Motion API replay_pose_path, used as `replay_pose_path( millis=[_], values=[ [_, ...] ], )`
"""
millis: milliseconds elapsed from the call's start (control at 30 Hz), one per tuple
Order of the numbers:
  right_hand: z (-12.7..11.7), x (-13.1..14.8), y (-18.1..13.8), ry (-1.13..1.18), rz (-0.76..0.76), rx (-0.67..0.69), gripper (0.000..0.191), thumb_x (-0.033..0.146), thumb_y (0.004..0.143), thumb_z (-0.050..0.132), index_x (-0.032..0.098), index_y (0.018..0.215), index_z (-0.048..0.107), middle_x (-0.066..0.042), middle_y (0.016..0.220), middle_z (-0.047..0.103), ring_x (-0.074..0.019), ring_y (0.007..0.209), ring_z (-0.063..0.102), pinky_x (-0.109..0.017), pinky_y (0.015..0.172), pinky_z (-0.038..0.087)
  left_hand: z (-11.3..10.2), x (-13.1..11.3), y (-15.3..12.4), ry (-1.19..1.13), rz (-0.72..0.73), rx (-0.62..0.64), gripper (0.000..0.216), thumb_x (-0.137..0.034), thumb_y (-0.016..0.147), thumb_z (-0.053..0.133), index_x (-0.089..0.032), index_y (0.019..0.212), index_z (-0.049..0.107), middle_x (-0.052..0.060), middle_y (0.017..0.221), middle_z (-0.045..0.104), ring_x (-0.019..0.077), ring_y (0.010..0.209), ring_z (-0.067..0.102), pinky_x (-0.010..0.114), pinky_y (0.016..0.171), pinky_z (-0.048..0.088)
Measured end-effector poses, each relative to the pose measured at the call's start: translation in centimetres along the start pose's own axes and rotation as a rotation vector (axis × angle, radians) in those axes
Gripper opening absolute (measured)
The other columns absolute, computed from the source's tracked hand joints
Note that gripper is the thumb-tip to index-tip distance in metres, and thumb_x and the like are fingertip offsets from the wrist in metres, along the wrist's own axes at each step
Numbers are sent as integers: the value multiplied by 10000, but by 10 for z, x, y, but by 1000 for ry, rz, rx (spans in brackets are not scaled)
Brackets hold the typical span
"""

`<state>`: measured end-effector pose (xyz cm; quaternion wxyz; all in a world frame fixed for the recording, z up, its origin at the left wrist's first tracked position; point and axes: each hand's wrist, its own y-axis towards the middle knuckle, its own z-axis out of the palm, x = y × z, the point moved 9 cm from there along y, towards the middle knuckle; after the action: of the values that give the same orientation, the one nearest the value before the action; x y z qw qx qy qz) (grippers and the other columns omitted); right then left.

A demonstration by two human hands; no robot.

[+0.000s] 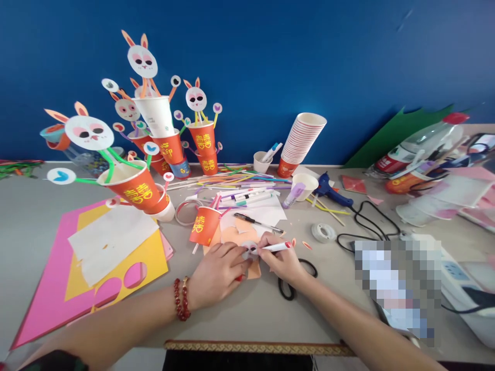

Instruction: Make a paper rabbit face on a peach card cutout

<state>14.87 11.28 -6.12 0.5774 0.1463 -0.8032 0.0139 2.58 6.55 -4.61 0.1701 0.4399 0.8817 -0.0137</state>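
Observation:
My left hand (218, 273), with a red bead bracelet at the wrist, presses its closed fingers on a small round paper face (249, 249) lying on an orange paper piece (237, 234). My right hand (281, 260) grips a white marker with a red cap end (275, 248), its tip touching the paper face. An orange paper cup (204, 225) lies tilted just behind my left hand. Black scissors (291, 288) lie under my right wrist.
Orange cups with paper rabbit heads on straws (133, 188) stand at the back left. Pink and yellow paper sheets (116, 263) lie left. A stack of cups (301, 139), a blue glue gun (328, 190), tape roll (323, 232), pens, straws and cables crowd the back and right.

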Motion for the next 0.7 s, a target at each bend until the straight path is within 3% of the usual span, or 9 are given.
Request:
replay_pose_path(
  millis=[700],
  values=[
    [6, -8, -2, -100, -44, 54, 119, 152, 819, 520, 210, 715, 520, 41, 613, 505, -121, 548, 449, -234, 531, 347, 4, 2, -1, 21, -9, 6, 274, -273, 913, 541, -232, 1180, 584, 63, 1335, 525, 277, 1163, 447, 440, 938, 407]
  ],
)
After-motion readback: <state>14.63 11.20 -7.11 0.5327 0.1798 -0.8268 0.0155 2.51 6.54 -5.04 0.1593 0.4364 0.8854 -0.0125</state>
